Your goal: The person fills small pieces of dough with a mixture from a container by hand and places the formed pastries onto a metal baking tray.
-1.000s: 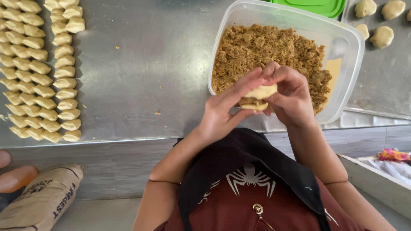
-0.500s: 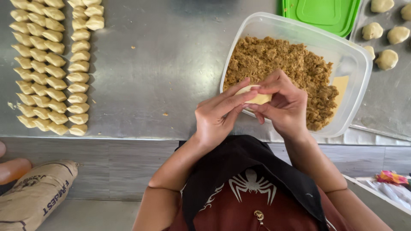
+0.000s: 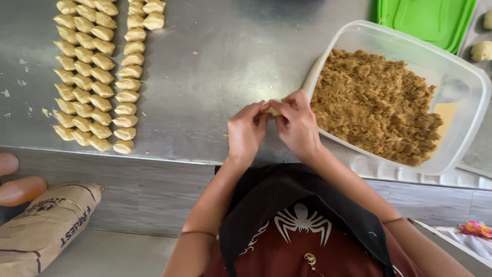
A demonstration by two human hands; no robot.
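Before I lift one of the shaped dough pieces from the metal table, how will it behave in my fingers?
The shaped dough pieces look soft and pale, so one would probably dent under a firm pinch. Their small size suggests they are light. They lie flat in close rows on the metal table, so they seem unlikely to roll, but lifting one may nudge its neighbours.

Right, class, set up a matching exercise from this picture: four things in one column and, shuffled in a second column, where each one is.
Things:
1. rows of shaped dough pieces
2. brown crumbly filling
3. green lid
4. small piece of dough

Places:
A. pinched between the left hand and right hand
B. inside the clear plastic tub
C. lined up at the left of the metal table
D. behind the tub, at the top edge

Pairs: 1-C, 2-B, 3-D, 4-A
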